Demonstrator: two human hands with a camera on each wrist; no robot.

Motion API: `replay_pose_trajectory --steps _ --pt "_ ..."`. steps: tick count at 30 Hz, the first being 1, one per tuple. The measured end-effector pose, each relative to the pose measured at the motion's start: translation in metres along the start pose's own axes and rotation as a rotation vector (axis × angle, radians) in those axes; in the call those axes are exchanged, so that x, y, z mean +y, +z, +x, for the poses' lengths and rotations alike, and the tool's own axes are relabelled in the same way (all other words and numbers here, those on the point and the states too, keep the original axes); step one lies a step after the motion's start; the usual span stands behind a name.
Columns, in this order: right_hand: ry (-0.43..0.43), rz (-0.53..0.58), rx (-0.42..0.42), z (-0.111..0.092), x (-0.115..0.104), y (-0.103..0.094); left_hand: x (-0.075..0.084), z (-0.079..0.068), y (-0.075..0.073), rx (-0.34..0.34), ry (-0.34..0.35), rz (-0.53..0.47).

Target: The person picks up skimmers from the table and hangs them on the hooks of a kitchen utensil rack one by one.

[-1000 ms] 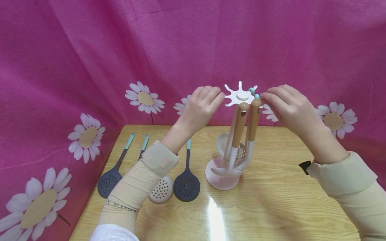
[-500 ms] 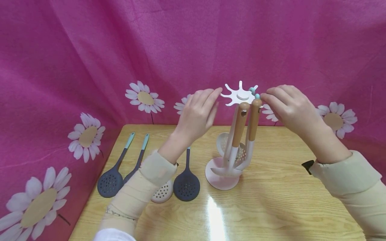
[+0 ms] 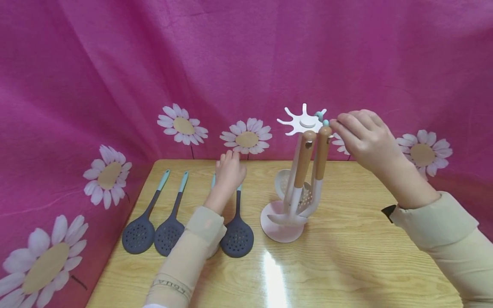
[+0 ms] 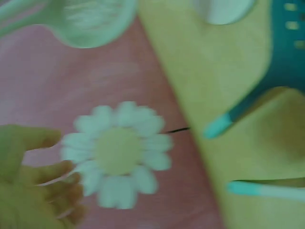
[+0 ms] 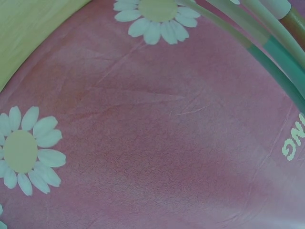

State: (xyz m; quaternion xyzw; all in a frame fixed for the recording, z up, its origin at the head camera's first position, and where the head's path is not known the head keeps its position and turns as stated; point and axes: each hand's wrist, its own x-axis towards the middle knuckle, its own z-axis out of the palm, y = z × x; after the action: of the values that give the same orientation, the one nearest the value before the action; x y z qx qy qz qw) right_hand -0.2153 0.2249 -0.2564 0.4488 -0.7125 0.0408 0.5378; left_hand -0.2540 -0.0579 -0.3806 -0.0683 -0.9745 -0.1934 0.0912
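Note:
In the head view my right hand (image 3: 367, 137) is at the right side of a white utensil rack (image 3: 292, 124), its fingertips pinching the tip of one hook arm. On that side hang wooden-handled utensils, among them a ladle (image 3: 305, 164), plus utensils with teal loops. My left hand (image 3: 230, 173), empty with loosely bent fingers, is over the handle ends of a dark skimmer (image 3: 237, 237) and a pale skimmer (image 3: 213, 179). My forearm mostly hides the pale one. The left wrist view shows the left hand (image 4: 40, 176) apart from the skimmer handles. The right hand is out of the right wrist view.
Two more dark skimmers, one at the far left (image 3: 138, 235) and one beside it (image 3: 168, 235), lie on the wooden table (image 3: 366, 256). The rack's round pink base (image 3: 281, 235) stands right of them. Behind hangs a magenta flowered cloth (image 3: 231, 64).
My left hand has left the rack's left side and moved down and left to the skimmer handles. The right hand has stayed at the rack.

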Motion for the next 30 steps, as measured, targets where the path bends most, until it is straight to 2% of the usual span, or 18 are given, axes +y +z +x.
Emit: replay_pose_trajectory --steps 2,4,6,9,12,17,24,30 --pt "-0.001 -0.012 -0.007 0.0 0.0 0.0 -0.01 0.002 0.015 -0.161 -0.07 0.059" --pt "-0.004 -0.019 -0.015 0.0 0.0 0.0 -0.019 0.003 0.028 -0.277 -0.119 0.072" --pt "-0.008 -0.023 -0.025 0.0 0.001 -0.001 -0.028 0.003 0.041 -0.342 -0.147 0.062" --pt "-0.018 -0.031 -0.037 0.0 0.001 -0.001 -0.04 0.002 0.059 -0.392 -0.2 0.004" --pt "-0.029 -0.04 -0.05 0.0 0.001 0.0 -0.048 0.001 0.072 -0.42 -0.251 -0.046" --pt "-0.031 -0.039 -0.061 0.001 0.001 0.0 -0.053 0.001 0.086 -0.405 -0.286 -0.093" --pt "-0.006 -0.019 -0.066 0.001 0.001 -0.002 -0.052 0.007 0.097 -0.432 -0.355 -0.205" --pt "0.003 -0.013 -0.069 0.0 0.001 -0.002 -0.049 0.01 0.109 -0.428 -0.417 -0.236"
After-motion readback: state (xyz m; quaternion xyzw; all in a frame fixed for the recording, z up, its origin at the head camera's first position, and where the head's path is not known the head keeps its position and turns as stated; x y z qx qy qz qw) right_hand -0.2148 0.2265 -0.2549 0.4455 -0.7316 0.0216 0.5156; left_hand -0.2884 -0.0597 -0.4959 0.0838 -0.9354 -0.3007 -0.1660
